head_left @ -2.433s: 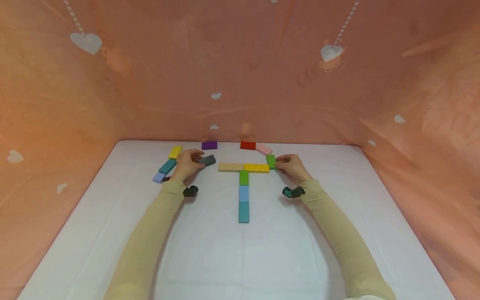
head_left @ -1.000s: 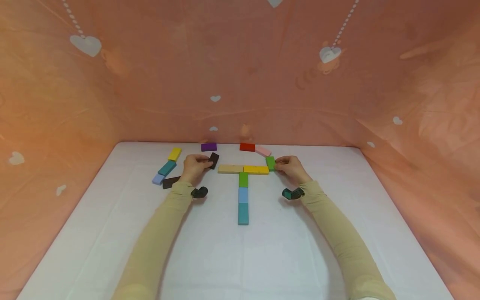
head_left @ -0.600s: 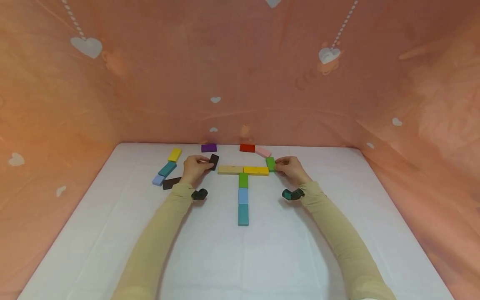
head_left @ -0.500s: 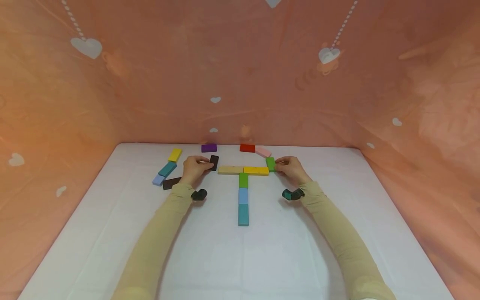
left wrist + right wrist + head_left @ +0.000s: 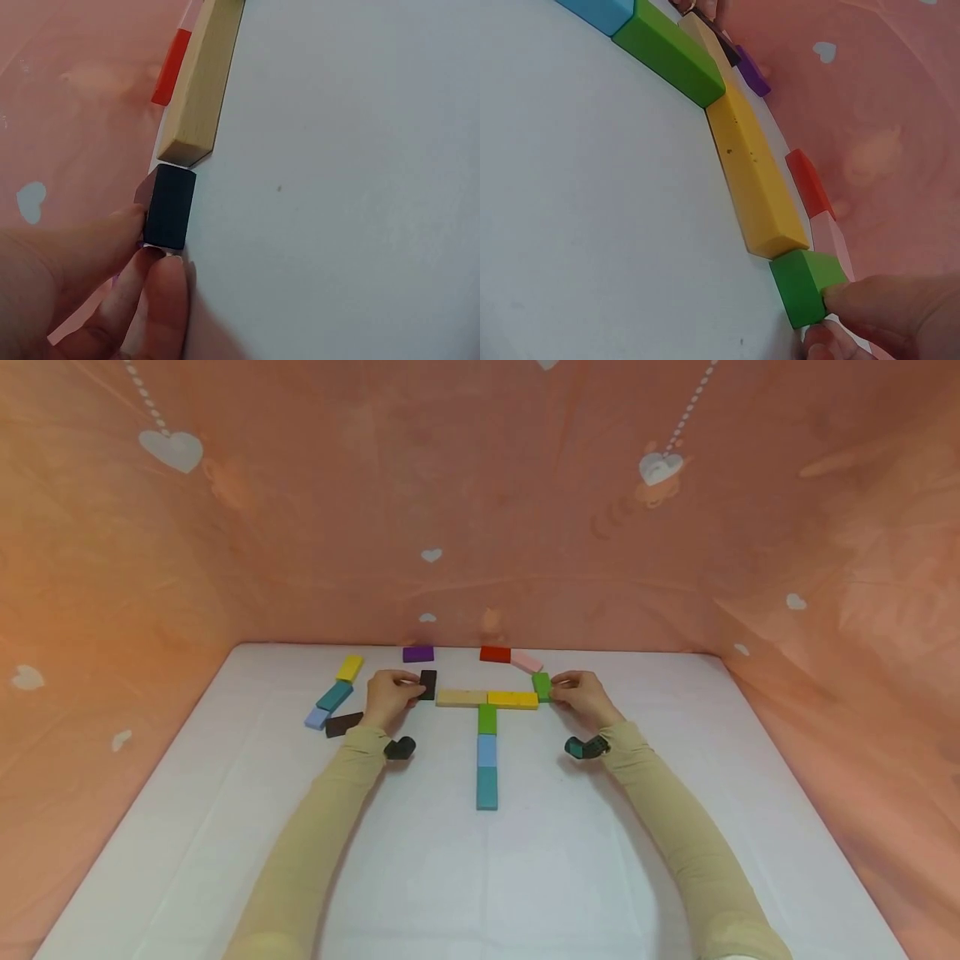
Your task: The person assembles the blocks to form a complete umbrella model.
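Observation:
My left hand (image 5: 390, 696) pinches a black block (image 5: 428, 685) that stands lengthwise away from me, beside the left end of a beige block (image 5: 461, 697). In the left wrist view the black block (image 5: 170, 208) lies close to the beige block's end (image 5: 199, 97). At the other end of the crossbar, my right hand (image 5: 587, 697) pinches a green block (image 5: 542, 687) by its right side. The right wrist view shows that green block (image 5: 801, 289) against the end of the yellow block (image 5: 754, 176). Beige and yellow lie end to end.
Below the crossbar run a green block (image 5: 487, 719), a light blue one (image 5: 487, 750) and a teal one (image 5: 487, 788). Red (image 5: 495, 654), pink (image 5: 527, 661) and purple (image 5: 418, 654) blocks lie behind. Several more, including a yellow one (image 5: 349, 668), lie at the left.
The left hand has moved right with the black block, which has turned from slanted to nearly straight beside the beige block. My right hand has stayed at the green block.

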Available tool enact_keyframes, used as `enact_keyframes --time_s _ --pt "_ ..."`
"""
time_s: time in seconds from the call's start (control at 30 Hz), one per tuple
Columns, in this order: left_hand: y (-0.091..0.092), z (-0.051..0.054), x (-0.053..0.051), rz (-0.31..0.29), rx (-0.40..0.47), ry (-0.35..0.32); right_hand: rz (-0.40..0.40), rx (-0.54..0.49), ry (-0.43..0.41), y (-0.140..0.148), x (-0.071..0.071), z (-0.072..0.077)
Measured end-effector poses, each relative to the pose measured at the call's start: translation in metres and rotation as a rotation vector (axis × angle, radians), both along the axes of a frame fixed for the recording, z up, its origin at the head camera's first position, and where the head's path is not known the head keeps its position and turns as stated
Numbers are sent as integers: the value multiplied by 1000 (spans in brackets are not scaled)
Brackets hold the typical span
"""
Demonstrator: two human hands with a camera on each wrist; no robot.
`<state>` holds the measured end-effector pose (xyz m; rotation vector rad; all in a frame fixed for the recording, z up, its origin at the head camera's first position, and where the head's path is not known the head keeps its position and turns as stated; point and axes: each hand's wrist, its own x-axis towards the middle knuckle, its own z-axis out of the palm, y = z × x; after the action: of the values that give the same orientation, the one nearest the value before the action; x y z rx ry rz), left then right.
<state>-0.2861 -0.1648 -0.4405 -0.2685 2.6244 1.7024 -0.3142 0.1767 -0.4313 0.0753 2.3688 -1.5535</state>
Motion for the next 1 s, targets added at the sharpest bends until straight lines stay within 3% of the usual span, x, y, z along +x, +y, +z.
enact_keyframes --time_s 0.23,0.5,1.0 --pt "2 -4 -1 11 7 -2 3 -5 -5 0 -1 -1" --pt "5 -1 1 19 -12 8 18 -2 47 0 1 0" --pt "6 0 2 20 -22 9 22 4 47 0 1 2"
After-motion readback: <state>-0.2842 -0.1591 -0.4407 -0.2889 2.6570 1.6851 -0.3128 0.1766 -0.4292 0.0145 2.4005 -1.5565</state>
